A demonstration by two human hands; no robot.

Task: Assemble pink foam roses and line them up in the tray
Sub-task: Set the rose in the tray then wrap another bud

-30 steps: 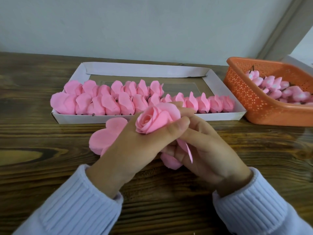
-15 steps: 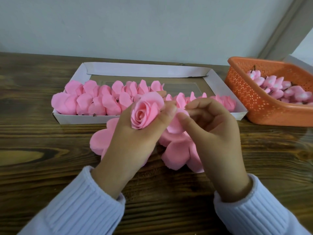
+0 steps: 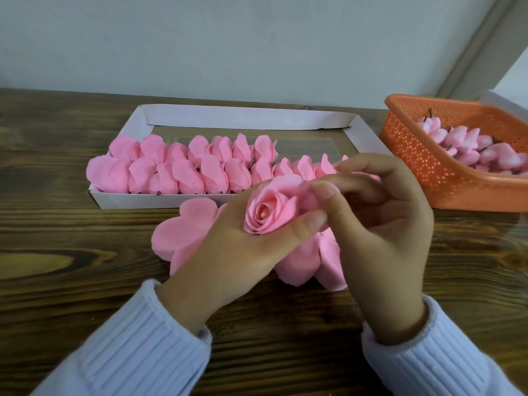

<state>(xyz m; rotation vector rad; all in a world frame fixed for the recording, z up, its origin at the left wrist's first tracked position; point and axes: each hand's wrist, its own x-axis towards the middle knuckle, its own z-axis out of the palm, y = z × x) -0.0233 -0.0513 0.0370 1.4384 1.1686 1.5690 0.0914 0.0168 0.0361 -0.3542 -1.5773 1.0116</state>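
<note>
facing up, the pink foam rose (image 3: pixel 268 214) is gripped between thumb and curled fingers of the left hand (image 3: pixel 237 252), just before the near edge of the white tray (image 3: pixel 245 117), and its outer petal is pinched by the right hand (image 3: pixel 383 232). finished roses (image 3: pixel 183 174) are lined along the tray's near side; flat petal pieces (image 3: pixel 183 232) are spread on the wooden table (image 3: pixel 71 238) beneath the hands.

soft even daylight, faint shadows, no glare; mild softness throughout, wide-angle bending at edges.
</note>
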